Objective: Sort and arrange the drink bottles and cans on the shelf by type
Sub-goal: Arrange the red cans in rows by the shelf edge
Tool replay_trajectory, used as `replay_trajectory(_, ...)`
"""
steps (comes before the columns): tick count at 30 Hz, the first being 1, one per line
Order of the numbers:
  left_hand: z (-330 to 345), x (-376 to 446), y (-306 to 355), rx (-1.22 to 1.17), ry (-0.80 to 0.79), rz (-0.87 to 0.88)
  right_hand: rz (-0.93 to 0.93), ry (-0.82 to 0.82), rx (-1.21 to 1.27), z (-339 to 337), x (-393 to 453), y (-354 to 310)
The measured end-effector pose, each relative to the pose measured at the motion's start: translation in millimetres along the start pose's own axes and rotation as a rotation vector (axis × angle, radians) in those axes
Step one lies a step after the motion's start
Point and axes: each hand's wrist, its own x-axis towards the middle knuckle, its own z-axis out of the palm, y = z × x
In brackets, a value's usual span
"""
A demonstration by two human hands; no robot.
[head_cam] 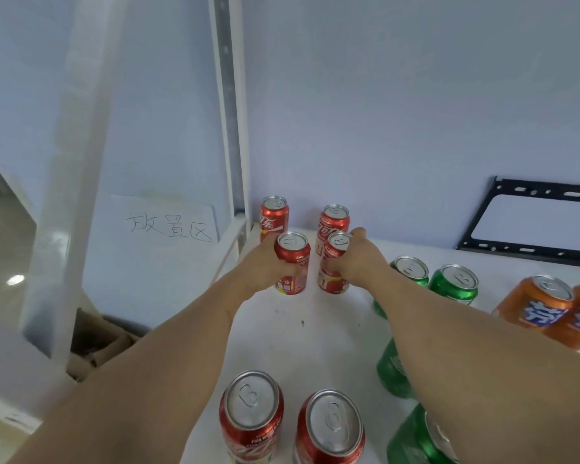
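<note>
On the white shelf [298, 333] my left hand [265, 266] grips one red cola can [293, 251], and my right hand [355, 259] grips a second red cola can [336, 244] beside it. Two more red cans [274, 212] [334, 221] stand behind them by the wall. Another pair of red cans [252, 413] [330, 430] stands at the near edge. Green cans [454, 284] [411, 269] stand to the right, more green ones [394, 370] partly hidden by my right arm. Orange cans [536, 306] are at the far right.
A white shelf upright [231, 112] rises left of the back cans. Left of it stands a white sign with handwritten characters [168, 226]. A black metal bracket [533, 222] leans on the wall at the back right. A cardboard box [94, 346] lies below on the left.
</note>
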Motion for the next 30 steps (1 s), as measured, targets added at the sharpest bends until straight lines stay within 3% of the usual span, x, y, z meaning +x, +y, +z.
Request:
replay_trajectory(9, -14, -13, -4, -0.084, 0.011, 0.019, -0.138, -0.097, 0.112, -23, -46, -1)
replay_trajectory(26, -5, -66, 10, -0.085, 0.157, 0.052, -0.182, -0.100, 0.141, -39, -120, 7)
replay_trajectory(30, -2, -85, 16, -0.064, 0.131, 0.039, -0.210, -0.143, 0.130, -42, -130, 11)
